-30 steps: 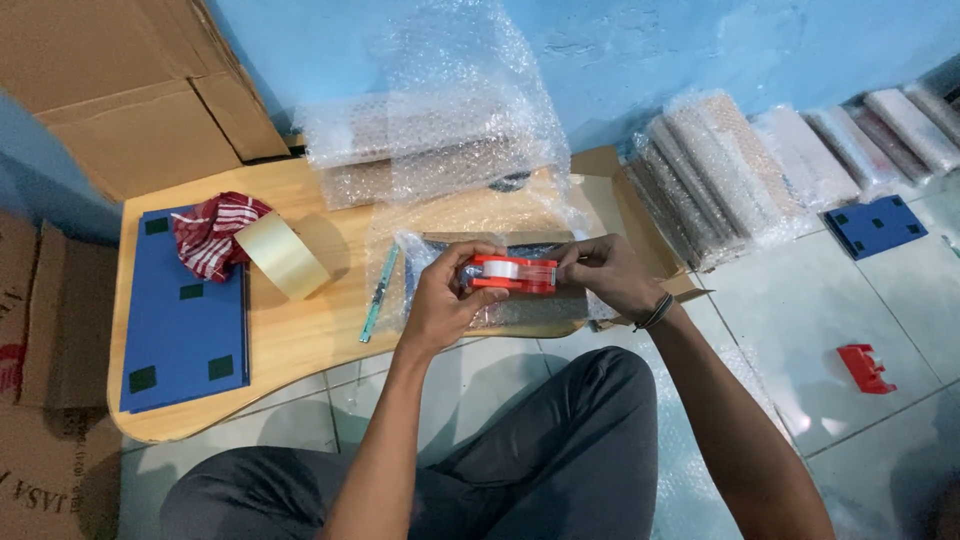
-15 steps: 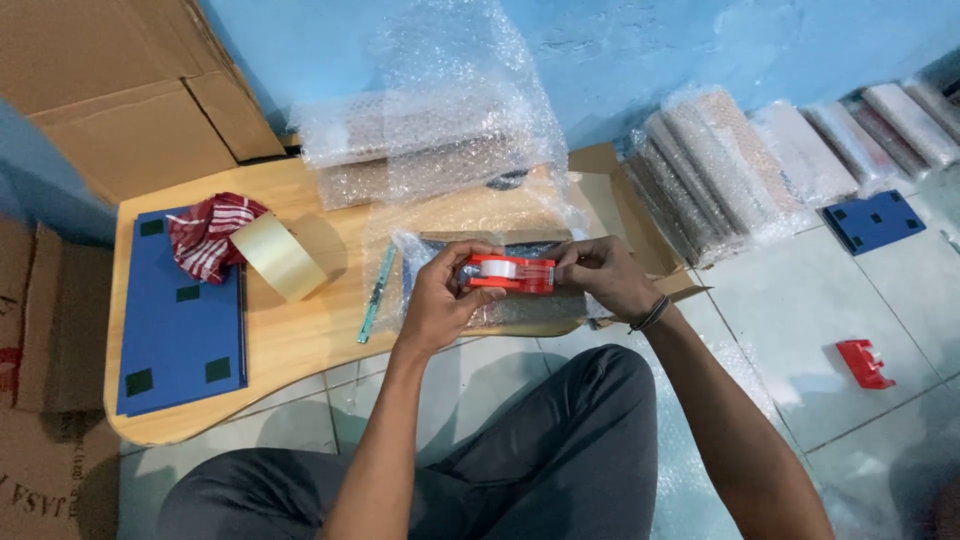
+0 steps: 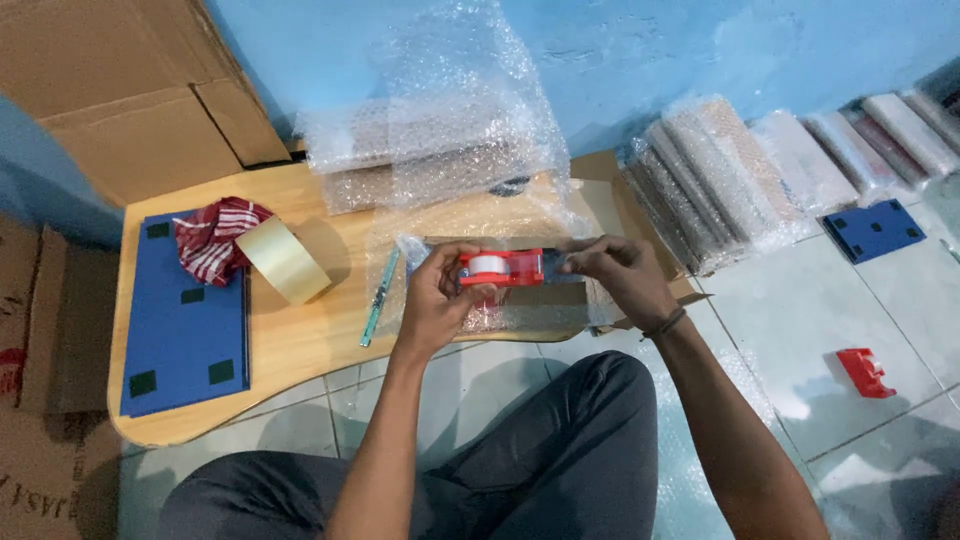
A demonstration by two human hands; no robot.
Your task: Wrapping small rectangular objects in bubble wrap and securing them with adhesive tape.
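Overhead: wooden table [image 3: 300,340] (tiled floor [image 3: 880,300]); blue wall [image 3: 640,50]

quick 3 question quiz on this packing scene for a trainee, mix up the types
1. True or false: the left hand holds the red tape dispenser.
2. What lies just left of the bubble-wrapped parcel? A) scissors B) a teal pen C) a stapler
3. What rests on the blue board beside the tan tape roll?

Key:
1. True; the right hand is at the tape end on the parcel.
2. B
3. A red and white striped cloth.
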